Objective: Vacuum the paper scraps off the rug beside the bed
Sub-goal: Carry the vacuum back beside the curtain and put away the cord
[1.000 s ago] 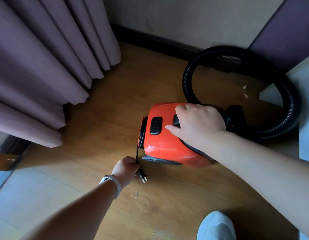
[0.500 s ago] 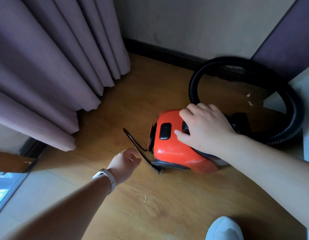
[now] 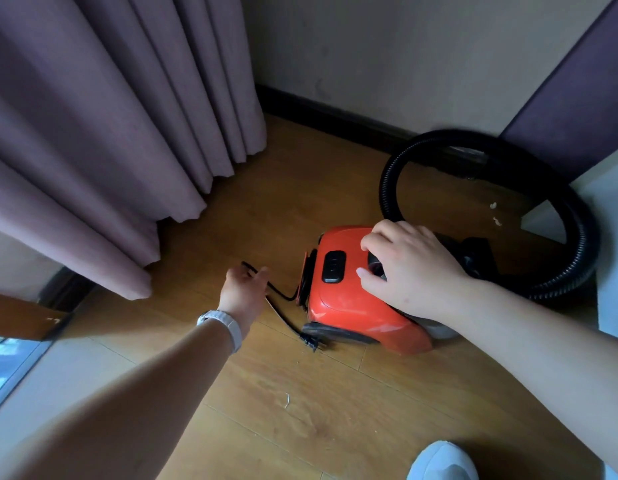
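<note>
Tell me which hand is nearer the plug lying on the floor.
Left. The left hand grips the cord just up-left of the plug; the right hand rests atop the red vacuum, farther off.

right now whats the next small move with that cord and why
Probably draw more power cord out with the left hand, which grips its loop, while the right hand steadies the red vacuum; the plug lies loose on the floor.

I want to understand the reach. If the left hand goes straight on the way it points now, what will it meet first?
The left hand points up and away across the wood floor, with the black cord looped at its fingers. Beyond, probably the curtain hem or the wall; depth is unclear.
</note>
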Demonstrator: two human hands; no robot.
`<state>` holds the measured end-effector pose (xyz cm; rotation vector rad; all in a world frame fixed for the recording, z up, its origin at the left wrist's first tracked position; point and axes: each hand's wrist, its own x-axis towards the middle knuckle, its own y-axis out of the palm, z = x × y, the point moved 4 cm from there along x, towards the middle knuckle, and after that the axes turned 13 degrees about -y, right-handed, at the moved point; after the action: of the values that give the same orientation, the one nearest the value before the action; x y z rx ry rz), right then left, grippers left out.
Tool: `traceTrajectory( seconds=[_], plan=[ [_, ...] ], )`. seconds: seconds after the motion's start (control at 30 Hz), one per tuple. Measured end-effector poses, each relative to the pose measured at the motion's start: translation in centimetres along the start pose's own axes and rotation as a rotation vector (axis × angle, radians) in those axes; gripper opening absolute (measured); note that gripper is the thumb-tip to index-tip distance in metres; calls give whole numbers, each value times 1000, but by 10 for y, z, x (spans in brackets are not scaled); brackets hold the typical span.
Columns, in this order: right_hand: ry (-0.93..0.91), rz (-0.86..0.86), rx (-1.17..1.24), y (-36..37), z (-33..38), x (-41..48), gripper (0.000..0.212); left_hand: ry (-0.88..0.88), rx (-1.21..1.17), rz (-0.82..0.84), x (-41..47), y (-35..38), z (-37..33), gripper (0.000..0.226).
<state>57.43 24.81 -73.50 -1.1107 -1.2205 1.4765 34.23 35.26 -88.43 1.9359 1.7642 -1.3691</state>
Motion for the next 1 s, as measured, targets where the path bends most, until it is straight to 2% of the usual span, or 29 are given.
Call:
traceTrajectory(
  seconds=[0.13,0.23,0.37,0.57,0.63,0.73,0.8,0.93,1.0],
  plan=[
    [4,25,-26,0,-3,0,38,35,17,-3,3,10,-13,37],
    [46,33,-42,-4,-14,-2,39,178,258,0,-6,17,-21,25],
    [79,74,-41,-3,-21,-1,39,468,558,152,-30,28,-18,42],
    [81,43,-9,-3,-22,-1,38,708,657,289,-47,37,-34,38],
    [78,36,-3,-3,-22,-1,39,760,717,286,-46,41,-38,40],
    [67,33,-9,-3,-23,-1,39,789,835,175,-36,39,-44,45],
    [68,30,-7,-2,-23,-2,39,799,859,170,-30,38,-50,47],
    [64,20,-8,-2,-23,-2,39,692,772,318,-18,42,-62,70],
    [61,10,-4,-2,-24,-1,39,644,775,406,-11,46,-65,73]
  ],
)
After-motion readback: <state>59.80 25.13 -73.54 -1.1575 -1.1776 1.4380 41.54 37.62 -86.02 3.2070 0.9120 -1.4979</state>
